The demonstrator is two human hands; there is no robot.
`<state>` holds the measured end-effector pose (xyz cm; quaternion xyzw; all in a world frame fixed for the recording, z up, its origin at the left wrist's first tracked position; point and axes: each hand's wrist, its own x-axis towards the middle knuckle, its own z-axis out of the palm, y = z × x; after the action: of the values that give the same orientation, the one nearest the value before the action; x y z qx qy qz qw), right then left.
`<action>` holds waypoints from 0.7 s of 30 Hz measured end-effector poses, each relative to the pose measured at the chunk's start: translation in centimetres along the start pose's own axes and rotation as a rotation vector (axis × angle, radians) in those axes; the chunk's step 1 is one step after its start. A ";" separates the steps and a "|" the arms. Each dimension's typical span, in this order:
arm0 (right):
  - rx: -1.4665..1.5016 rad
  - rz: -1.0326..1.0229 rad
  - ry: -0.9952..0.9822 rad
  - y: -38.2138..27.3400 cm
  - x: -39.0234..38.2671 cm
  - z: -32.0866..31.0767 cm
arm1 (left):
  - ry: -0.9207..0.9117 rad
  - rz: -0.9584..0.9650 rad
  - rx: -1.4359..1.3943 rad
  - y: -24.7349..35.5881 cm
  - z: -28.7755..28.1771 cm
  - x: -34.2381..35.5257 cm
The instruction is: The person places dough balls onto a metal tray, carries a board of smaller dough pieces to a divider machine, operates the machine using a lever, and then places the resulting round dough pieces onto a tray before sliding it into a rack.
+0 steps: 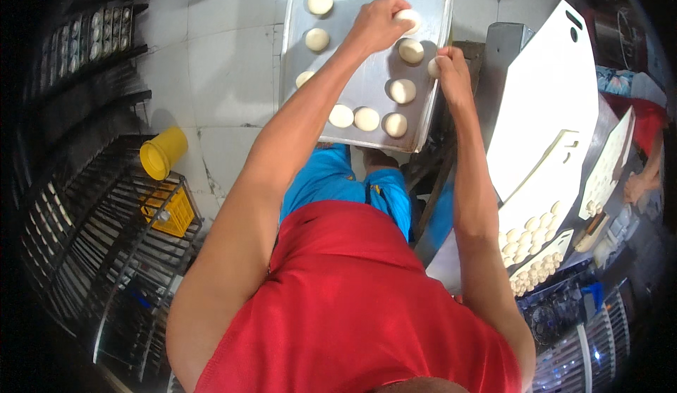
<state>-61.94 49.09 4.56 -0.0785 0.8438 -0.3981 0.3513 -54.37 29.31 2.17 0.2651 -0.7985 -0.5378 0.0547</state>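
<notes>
A metal baking tray (367,76) lies in front of me, with pale round dough pieces set along its left, near and right sides. Reaching across it, my left hand (379,25) is closed on a dough ball (408,21) near the right side, just beyond another dough round (411,51). My right hand (455,74) is at the tray's right rim, its fingers closed round a second dough ball (434,67). Closest to my body, a dough round (367,119) sits in the near row. My left forearm partly covers a dough round (305,78) in the left column.
On my right, large white boards (543,104) rest on a table; a lower board carries many dough pieces (532,238). Another person's hand (642,183) is at the far right. Dark metal racks (134,245), a yellow bucket (163,152) and a yellow crate (169,210) stand left.
</notes>
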 end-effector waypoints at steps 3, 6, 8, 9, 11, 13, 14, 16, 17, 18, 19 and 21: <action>0.036 -0.004 -0.044 0.2 -1.7 -0.3 | -0.125 0.071 0.257 -0.8 1.1 4.9; 0.065 -0.086 -0.019 0.0 -2.0 -0.1 | -0.115 0.210 0.304 -1.7 1.6 6.5; 0.154 -0.146 0.038 -1.0 -0.7 -0.1 | -0.063 0.207 0.170 -1.7 1.6 6.3; 0.108 -0.180 0.101 -1.8 0.7 -0.2 | -0.059 0.176 0.111 -1.5 1.5 6.1; 0.145 -0.269 0.141 -3.7 4.4 -0.1 | -0.054 0.101 0.034 -1.0 1.3 5.6; 0.149 -0.334 0.155 -5.5 8.3 0.1 | -0.046 0.050 0.046 -0.5 1.0 5.3; 0.137 -0.352 0.148 -6.2 10.3 0.4 | -0.053 0.069 0.070 -0.4 0.9 5.4; -0.037 -0.419 0.163 -7.1 13.7 1.5 | -0.092 0.094 0.108 -0.6 1.0 5.3; -0.200 -0.464 0.188 -7.2 15.0 2.1 | -0.028 0.154 0.124 -1.0 1.2 5.3; -0.389 -0.429 0.174 -7.1 16.2 2.3 | 0.038 0.228 0.128 -1.4 1.5 5.3; -0.371 -0.499 0.183 -6.9 16.9 2.2 | 0.102 0.305 0.130 -1.8 1.9 5.1; -0.400 -0.474 0.148 -6.4 17.5 1.8 | 0.157 0.343 0.154 -2.7 2.6 4.9</action>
<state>-74.67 36.43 -0.82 -0.3112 0.8868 -0.2995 0.1642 -58.55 28.35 -2.28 0.1699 -0.8640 -0.4356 0.1870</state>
